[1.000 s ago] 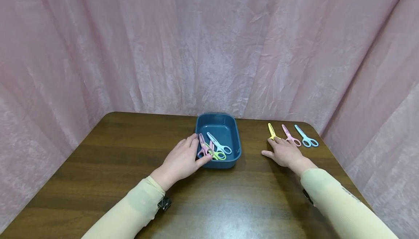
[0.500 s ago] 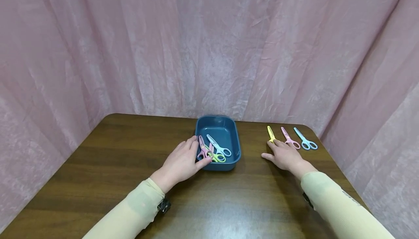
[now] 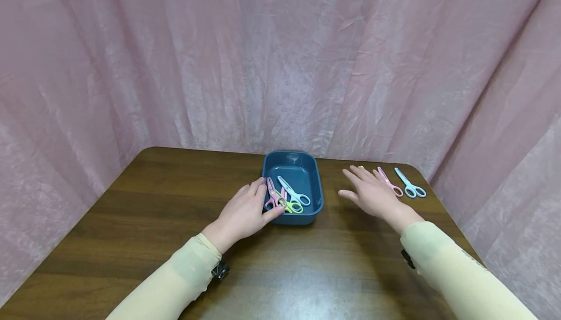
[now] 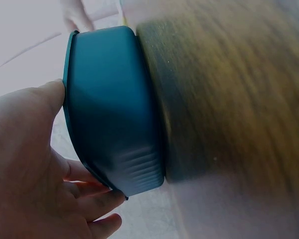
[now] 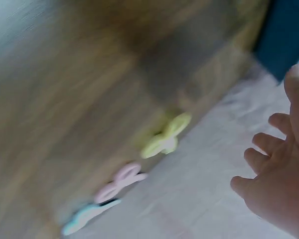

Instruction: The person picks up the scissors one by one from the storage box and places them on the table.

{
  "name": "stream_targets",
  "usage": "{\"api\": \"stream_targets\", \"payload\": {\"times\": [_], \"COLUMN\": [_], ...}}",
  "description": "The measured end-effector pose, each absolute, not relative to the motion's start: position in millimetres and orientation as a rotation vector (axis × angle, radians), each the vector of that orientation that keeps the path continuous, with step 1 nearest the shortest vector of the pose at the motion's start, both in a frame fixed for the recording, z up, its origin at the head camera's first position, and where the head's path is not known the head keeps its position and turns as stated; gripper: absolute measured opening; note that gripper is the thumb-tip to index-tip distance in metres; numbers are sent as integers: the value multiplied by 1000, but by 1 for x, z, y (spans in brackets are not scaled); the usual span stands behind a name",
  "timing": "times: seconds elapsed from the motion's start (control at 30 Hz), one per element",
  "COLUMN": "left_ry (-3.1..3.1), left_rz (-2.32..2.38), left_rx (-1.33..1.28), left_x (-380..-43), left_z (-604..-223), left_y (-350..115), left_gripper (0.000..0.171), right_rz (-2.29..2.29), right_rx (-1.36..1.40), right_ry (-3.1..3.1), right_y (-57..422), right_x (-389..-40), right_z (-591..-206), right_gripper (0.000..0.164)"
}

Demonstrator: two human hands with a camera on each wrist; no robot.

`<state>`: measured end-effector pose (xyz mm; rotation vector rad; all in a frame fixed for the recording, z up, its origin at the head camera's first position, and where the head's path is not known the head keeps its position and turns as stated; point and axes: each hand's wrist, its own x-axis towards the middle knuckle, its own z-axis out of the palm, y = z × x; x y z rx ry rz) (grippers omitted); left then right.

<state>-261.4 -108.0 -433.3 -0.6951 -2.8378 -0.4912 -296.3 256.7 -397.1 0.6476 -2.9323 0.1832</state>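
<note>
My left hand (image 3: 245, 210) rests at the near left corner of a dark blue plastic bin (image 4: 109, 89), thumb on the near rim and fingers along the left side. Inside the bin lie pink-purple scissors (image 3: 271, 189), green scissors (image 3: 289, 207) and light blue scissors (image 3: 288, 187), partly overlapping. Raised over the table, my right hand (image 3: 372, 196) has its fingers spread and holds nothing. Behind it, yellow scissors (image 5: 167, 139) lie on the table, mostly hidden in the head view. Pink scissors (image 3: 383, 175) and blue scissors (image 3: 402, 177) lie in a row beside them.
The brown wooden table (image 3: 175, 178) has its back edge right against a pink curtain (image 3: 289, 66). Dark camera straps (image 3: 220, 270) sit at the wrists.
My right hand has lifted off the yellow scissors and shifted slightly to the left, its fingers spreading. The left hand and the bin have stayed put.
</note>
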Motion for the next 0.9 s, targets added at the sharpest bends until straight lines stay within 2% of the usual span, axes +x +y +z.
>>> {"api": "stream_targets", "payload": {"times": [0.43, 0.7, 0.9], "left_ry": [-2861, -2865, -2847], "left_rz": [-463, -459, -436], "left_rx": [-689, -685, -688], "left_x": [-263, -261, -259], "left_z": [-435, -435, -434], "left_y": [-110, -112, -115], "left_gripper": [98, 96, 95], "right_rz": [153, 101, -33], "right_rx": [955, 1158, 1210], "right_ry": [-2839, -2829, -2852], "right_y": [177, 150, 135], "right_x": [-290, -293, -295], "right_z": [-371, -375, -380], "right_gripper": [70, 48, 32]}}
